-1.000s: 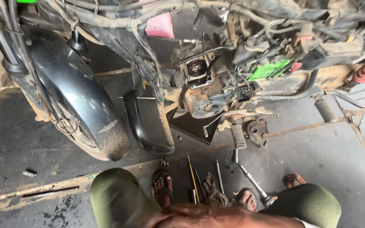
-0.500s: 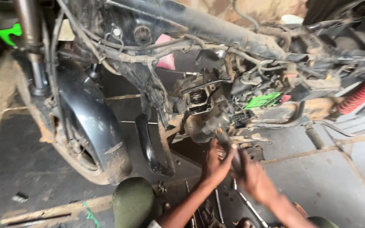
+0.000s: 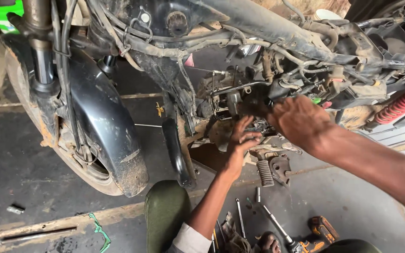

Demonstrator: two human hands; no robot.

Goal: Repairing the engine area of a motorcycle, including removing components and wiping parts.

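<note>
1. Nearest the onlooker: the person squats, knee (image 3: 165, 211) in green cloth low in view. Loose tools lie on the floor below the wrists: a long wrench (image 3: 239, 216), a socket driver (image 3: 277, 229), and an orange-and-black power tool (image 3: 322, 232) off to the outer side of the right forearm.

2. Just under the left fingertips, a ribbed foot peg (image 3: 264, 172) and its bracket (image 3: 281, 166) hang off the frame.

3. Left hand (image 3: 240, 145): fingers spread and part curled, tips up against the underside of the engine (image 3: 230, 105). No closed grip shows; touching rather than holding, as far as I can judge.

4. Right hand (image 3: 301, 122): back of the hand faces the camera, fingers tucked forward into the engine bay. Whether they pinch anything I cannot tell; the knuckles hide it.

5. The engine sits right at both sets of fingertips, between them, with cables (image 3: 268, 51) draped just above.

6. To work this well, by my reckoning: steady the part from below with the left fingers while the right works blind, feel before pulling, and keep clear of the cables overhead so nothing snags.

7. Further out from the left hand: a black shin guard (image 3: 174, 150), then the front mudguard (image 3: 104, 122) over the muddy tyre (image 3: 78, 164), and the fork (image 3: 41, 42).

8. Beyond the right hand, a red spring (image 3: 401, 107) at the rear.

9. A green gasket (image 3: 99, 232) lies on the floor (image 3: 19, 159), well apart.
</note>
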